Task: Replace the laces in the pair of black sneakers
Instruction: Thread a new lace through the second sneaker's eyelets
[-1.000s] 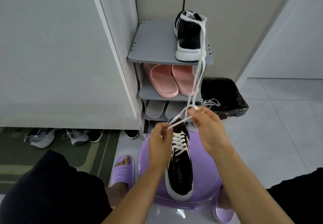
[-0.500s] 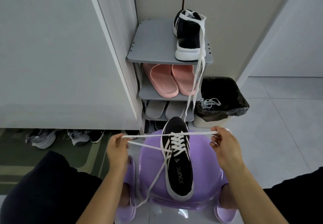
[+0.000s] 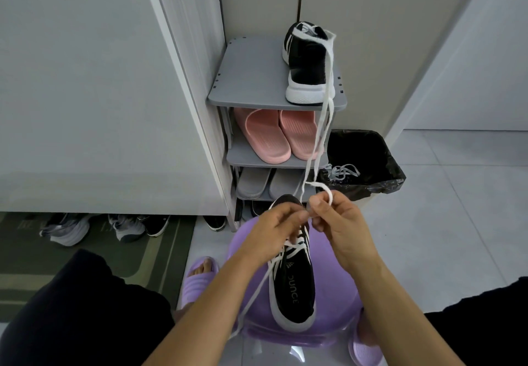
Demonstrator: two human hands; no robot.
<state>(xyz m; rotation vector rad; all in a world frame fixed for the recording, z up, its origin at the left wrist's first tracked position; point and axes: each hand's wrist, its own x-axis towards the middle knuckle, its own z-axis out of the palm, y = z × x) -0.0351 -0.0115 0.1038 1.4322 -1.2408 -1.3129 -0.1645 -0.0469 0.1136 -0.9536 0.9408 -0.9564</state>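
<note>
Two grips pinch the lace (image 3: pixel 320 185) over the sneaker (image 3: pixel 297 288) on the stool (image 3: pixel 337 317) — left hand (image 3: pixel 274 231), right hand (image 3: pixel 340 223) looping. Better to hold tension even, drawing the knot down snug.

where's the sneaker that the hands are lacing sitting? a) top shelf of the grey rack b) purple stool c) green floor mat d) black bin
b: the sneaker lies on the purple stool, below the left hand and right hand, which pinch its white lace.
</note>
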